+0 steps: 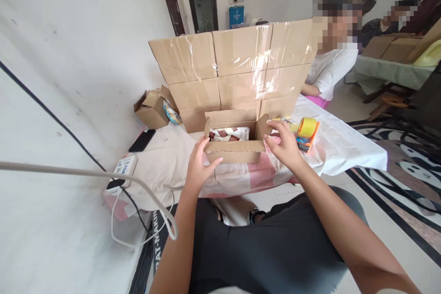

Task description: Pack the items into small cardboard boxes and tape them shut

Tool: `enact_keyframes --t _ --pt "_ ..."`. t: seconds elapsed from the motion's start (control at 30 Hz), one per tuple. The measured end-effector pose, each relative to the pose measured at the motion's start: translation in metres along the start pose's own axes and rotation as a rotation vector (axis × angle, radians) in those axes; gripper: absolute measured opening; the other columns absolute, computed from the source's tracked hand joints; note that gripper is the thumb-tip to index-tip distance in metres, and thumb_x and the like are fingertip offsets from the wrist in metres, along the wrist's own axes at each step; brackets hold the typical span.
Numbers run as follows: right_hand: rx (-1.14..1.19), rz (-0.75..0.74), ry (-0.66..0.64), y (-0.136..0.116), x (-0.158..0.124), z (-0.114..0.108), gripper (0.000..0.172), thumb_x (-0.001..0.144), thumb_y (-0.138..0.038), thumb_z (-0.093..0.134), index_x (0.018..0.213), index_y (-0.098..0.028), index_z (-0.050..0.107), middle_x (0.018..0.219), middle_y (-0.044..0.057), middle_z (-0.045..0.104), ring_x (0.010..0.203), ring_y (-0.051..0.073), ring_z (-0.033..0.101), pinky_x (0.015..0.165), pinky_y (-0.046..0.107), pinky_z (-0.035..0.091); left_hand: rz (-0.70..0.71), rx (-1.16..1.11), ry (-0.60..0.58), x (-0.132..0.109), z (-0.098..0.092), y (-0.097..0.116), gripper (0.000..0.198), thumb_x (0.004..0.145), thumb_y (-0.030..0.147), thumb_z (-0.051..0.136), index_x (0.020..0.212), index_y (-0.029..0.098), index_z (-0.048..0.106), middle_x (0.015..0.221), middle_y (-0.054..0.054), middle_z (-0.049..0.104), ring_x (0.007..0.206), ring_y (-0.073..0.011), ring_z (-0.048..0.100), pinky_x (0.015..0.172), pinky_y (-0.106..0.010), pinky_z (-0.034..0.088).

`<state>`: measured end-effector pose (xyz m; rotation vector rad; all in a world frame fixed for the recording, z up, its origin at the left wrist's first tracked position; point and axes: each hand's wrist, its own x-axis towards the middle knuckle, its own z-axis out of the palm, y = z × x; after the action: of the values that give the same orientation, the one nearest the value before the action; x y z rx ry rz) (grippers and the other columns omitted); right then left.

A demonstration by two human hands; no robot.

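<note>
An open cardboard box point(234, 157) stands in front of me near the table's edge, its flaps raised. Inside it lies a white packet with a dark red diamond pattern point(230, 134). My left hand point(200, 163) is against the box's left front corner, thumb at the front wall and fingers along the side. At the opposite end, my right hand point(284, 142) has its thumb and fingers around the right side flap. A tape dispenser with a yellow roll point(306, 127) sits to the right of that hand.
A wall of taped cardboard boxes point(241, 55) rises behind the box. On the left are another open carton point(153, 112), a blue packet point(172, 114), a black phone point(142, 140) and a white power strip point(126, 165) with cables. A person in a white top point(336, 66) sits beyond, at right.
</note>
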<state>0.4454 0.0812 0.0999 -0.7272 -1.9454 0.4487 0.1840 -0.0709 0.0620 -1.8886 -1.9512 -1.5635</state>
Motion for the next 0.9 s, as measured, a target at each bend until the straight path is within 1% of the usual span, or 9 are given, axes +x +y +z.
enact_keyframes --t 0.1,0.2,0.3,0.37,0.5,0.6,0.7,0.8,0.9 --pt "0.198 0.168 0.060 0.013 0.001 0.006 0.055 0.089 -0.043 0.067 0.139 -0.027 0.048 0.144 0.014 0.052 0.127 0.029 0.058 0.093 0.045 0.056 -0.025 -0.090 0.007 0.009 0.000 -0.003 0.091 0.083 0.038 0.077 0.157 0.026 0.026 0.154 -0.015 0.048 0.145 -0.0282 0.044 0.120 -0.048 0.036" --pt "0.342 0.193 -0.070 0.022 0.004 0.013 0.060 0.094 -0.052 0.060 0.147 -0.030 0.041 0.142 0.012 0.059 0.134 0.028 0.055 0.105 0.050 0.049 -0.044 -0.158 0.037 0.018 -0.001 -0.010 0.100 0.084 0.037 0.075 0.161 0.024 0.012 0.131 -0.013 0.066 0.132 -0.0256 0.057 0.115 -0.048 0.041" --pt "0.282 0.078 -0.215 0.021 0.007 0.017 0.051 0.099 -0.060 0.048 0.140 -0.030 0.054 0.130 0.009 0.069 0.137 0.027 0.052 0.118 0.054 0.036 -0.107 -0.211 0.059 0.024 0.000 -0.017 0.090 0.091 0.036 0.064 0.162 0.021 0.010 0.112 -0.008 0.072 0.117 -0.0218 0.066 0.108 -0.042 0.047" --pt "0.229 0.039 -0.195 0.019 0.008 0.019 0.053 0.099 -0.064 0.041 0.131 -0.028 0.064 0.132 0.009 0.068 0.137 0.026 0.051 0.121 0.053 0.032 -0.177 -0.202 0.122 0.031 0.004 -0.021 0.084 0.094 0.038 0.059 0.162 0.022 0.013 0.110 -0.007 0.072 0.112 -0.0200 0.067 0.104 -0.038 0.049" --pt "0.297 0.151 -0.087 0.022 0.012 0.024 0.058 0.098 -0.069 0.039 0.130 -0.027 0.064 0.138 0.009 0.063 0.135 0.025 0.053 0.119 0.050 0.037 -0.311 -0.162 0.270 0.050 0.021 -0.032 0.093 0.085 0.036 0.069 0.161 0.024 0.016 0.136 -0.014 0.057 0.116 -0.0218 0.062 0.095 -0.035 0.054" --pt "0.407 0.254 -0.051 0.030 0.018 0.030 0.067 0.093 -0.070 0.049 0.144 -0.028 0.049 0.146 0.012 0.057 0.138 0.026 0.051 0.115 0.051 0.041 -0.395 -0.260 0.208 0.059 0.034 -0.043 0.093 0.085 0.028 0.065 0.161 0.030 0.012 0.156 -0.016 0.040 0.127 -0.0243 0.056 0.098 -0.038 0.055" --pt "0.491 0.302 -0.077 0.035 0.027 0.036 0.073 0.092 -0.069 0.052 0.153 -0.032 0.037 0.158 0.011 0.046 0.145 0.025 0.044 0.116 0.051 0.040 -0.336 -0.284 0.112 0.061 0.036 -0.049 0.086 0.090 0.022 0.056 0.162 0.034 0.010 0.166 -0.011 0.030 0.144 -0.0250 0.044 0.115 -0.044 0.043" --pt "0.500 0.235 -0.116 0.035 0.035 0.036 0.071 0.093 -0.068 0.052 0.152 -0.031 0.041 0.147 0.010 0.058 0.144 0.024 0.046 0.118 0.050 0.038 -0.232 -0.145 0.065 0.062 0.026 -0.042 0.082 0.089 0.018 0.054 0.162 0.033 0.019 0.169 -0.007 0.024 0.154 -0.0252 0.028 0.124 -0.047 0.029" --pt "0.350 0.056 -0.215 0.033 0.040 0.031 0.055 0.095 -0.065 0.052 0.133 -0.028 0.065 0.130 0.009 0.070 0.137 0.024 0.053 0.120 0.049 0.035 -0.094 0.147 0.003 0.065 0.017 -0.021 0.053 0.091 0.017 0.049 0.142 0.031 0.056 0.167 -0.003 0.031 0.153 -0.0295 0.028 0.123 -0.055 0.026"
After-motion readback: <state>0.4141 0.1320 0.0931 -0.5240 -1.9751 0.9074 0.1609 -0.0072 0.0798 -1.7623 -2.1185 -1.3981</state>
